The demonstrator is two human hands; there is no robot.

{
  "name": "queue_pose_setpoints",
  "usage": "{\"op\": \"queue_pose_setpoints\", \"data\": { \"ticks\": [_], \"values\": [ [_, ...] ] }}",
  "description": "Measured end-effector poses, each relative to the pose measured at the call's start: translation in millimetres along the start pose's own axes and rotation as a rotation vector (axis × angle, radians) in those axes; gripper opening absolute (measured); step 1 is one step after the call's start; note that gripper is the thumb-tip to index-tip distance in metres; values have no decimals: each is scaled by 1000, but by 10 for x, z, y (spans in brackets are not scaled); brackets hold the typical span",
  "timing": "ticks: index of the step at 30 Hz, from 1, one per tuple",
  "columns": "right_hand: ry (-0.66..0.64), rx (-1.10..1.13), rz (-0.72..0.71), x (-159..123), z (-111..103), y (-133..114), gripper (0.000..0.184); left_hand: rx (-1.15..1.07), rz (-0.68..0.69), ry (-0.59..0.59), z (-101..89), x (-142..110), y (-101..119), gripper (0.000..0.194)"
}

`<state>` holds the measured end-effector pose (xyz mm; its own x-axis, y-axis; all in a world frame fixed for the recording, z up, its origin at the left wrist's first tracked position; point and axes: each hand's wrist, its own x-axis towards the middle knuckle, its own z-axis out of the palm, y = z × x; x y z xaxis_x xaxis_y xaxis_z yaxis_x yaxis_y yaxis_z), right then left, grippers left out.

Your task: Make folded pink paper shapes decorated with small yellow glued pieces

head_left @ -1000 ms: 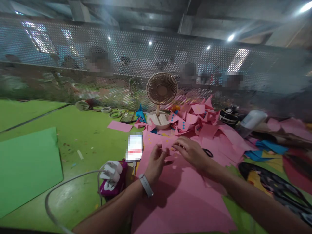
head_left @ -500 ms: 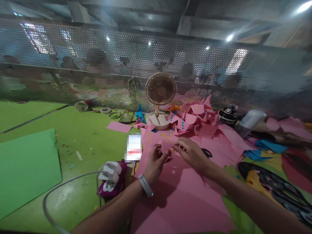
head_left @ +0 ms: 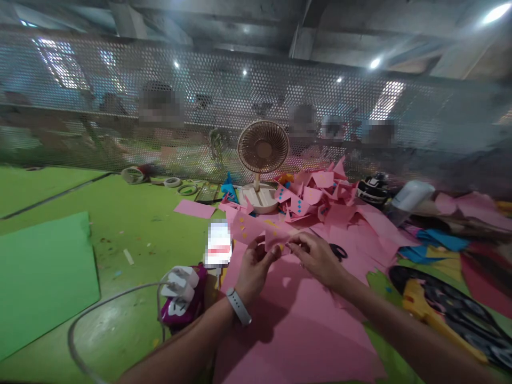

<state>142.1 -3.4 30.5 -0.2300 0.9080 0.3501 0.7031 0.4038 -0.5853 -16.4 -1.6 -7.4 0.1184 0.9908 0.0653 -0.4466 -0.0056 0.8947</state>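
My left hand (head_left: 252, 269), with a white watch on its wrist, pinches a small pink paper piece (head_left: 274, 238) and holds it up above a large pink sheet (head_left: 296, 325). Coming in from the right, my right hand (head_left: 318, 256) has its fingertips pinched together at that piece's right edge. Just beyond both hands lies a heap of pink cut-outs with blue dots (head_left: 316, 198).
A small desk fan (head_left: 263, 160) stands behind the heap. A phone (head_left: 218, 244) and a white charger with cable (head_left: 180, 285) lie left of my hands. Black scissors (head_left: 339, 250) lie to the right, a green sheet (head_left: 40, 277) far left. People sit behind a perforated screen (head_left: 120, 117).
My left hand has lifted the small pink piece off the sheet, and my right hand has followed it upward, fingertips closing on its edge.
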Motion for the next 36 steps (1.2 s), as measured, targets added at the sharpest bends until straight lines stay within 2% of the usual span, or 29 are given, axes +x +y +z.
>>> {"op": "queue_pose_setpoints", "data": {
  "ticks": [10, 26, 36],
  "values": [
    [23, -100, -67, -40, 93, -40, 10, 10, 38, 35, 14, -20, 4, 43],
    [8, -5, 21, -17, 49, -148, 15, -6, 59, 22, 7, -2, -39, 39],
    [-32, -6, 55, 64, 12, -156, 15, 60, 66, 7, 7, -10, -16, 44]
  ]
}}
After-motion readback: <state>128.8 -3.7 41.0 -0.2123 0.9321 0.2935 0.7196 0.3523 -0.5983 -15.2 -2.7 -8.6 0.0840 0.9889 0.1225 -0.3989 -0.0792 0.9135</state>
